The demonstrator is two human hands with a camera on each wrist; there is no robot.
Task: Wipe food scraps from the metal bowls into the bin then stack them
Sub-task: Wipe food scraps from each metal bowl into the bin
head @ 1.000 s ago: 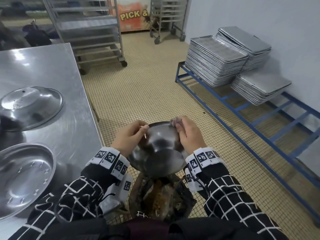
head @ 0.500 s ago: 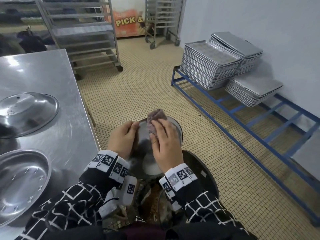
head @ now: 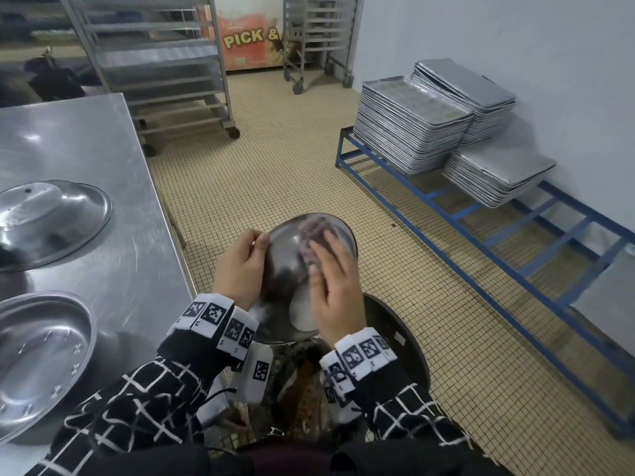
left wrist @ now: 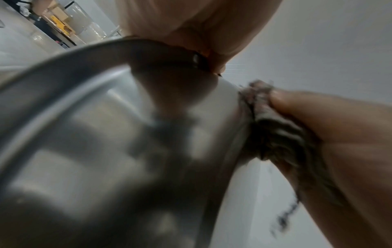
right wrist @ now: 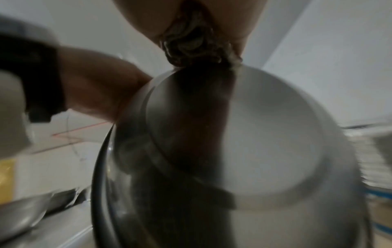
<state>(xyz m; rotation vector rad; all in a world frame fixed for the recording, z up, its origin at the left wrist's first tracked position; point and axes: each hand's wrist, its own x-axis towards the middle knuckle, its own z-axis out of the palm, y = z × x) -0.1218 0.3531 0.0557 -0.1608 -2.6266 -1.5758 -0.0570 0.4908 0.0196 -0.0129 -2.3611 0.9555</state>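
Observation:
My left hand (head: 240, 266) grips the left rim of a metal bowl (head: 285, 266), tilted on its side above the black bin (head: 409, 341). My right hand (head: 333, 290) holds a bunched greyish cloth (head: 314, 235) and presses it against the inside of the bowl. In the left wrist view the bowl's wall (left wrist: 106, 151) fills the frame, with the cloth (left wrist: 271, 125) at its rim. The right wrist view shows the cloth (right wrist: 191, 42) pinched over the bowl (right wrist: 265, 142). Brown scraps (head: 302, 400) lie in the bin.
The steel table (head: 103, 166) on my left carries an upside-down bowl (head: 51, 218) and an upright one (head: 34, 359). Stacked baking trays (head: 412, 121) sit on a blue frame (head: 481, 235) at the right wall. Wheeled racks (head: 165, 63) stand behind, across the tiled floor (head: 275, 166).
My right hand has moved with the cloth from the bowl's far rim into the bowl and wipes toward me. The left hand keeps its grip on the rim.

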